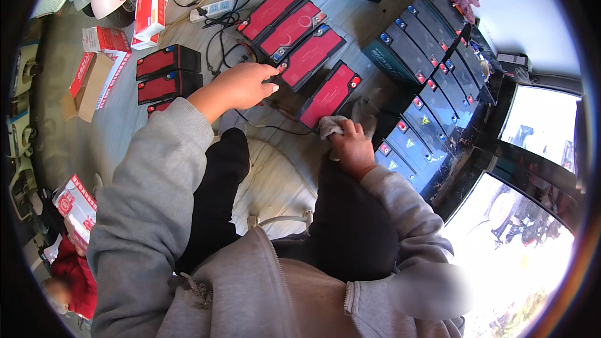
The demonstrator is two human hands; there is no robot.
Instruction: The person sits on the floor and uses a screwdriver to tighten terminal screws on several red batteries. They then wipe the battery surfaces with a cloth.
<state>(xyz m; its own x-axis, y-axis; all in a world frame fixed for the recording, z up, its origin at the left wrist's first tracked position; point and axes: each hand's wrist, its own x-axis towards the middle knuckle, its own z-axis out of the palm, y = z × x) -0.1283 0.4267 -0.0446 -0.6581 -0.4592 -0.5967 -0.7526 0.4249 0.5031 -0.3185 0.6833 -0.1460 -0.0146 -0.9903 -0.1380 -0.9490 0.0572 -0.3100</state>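
My right hand [355, 150] is closed on a grey cloth [332, 126], which lies against the near end of a single red-topped battery [330, 95]. My left hand [245, 86] reaches to the near corner of another red-topped battery [313, 56], its index finger at the red terminal. Thumb and index finger are apart, with nothing visible between them; the other fingers are partly hidden. Beside that battery stand two more red-topped ones [293, 27], close together. A dark cable [275, 128] runs below my left hand toward the single battery.
Rows of dark batteries [432, 91] stand on the right. Two smaller red-topped batteries [164, 62], an open carton [87, 84] and a red-white box [150, 9] are on the left. A power strip [216, 10] lies among tangled cables. Someone in red [75, 278] is at lower left.
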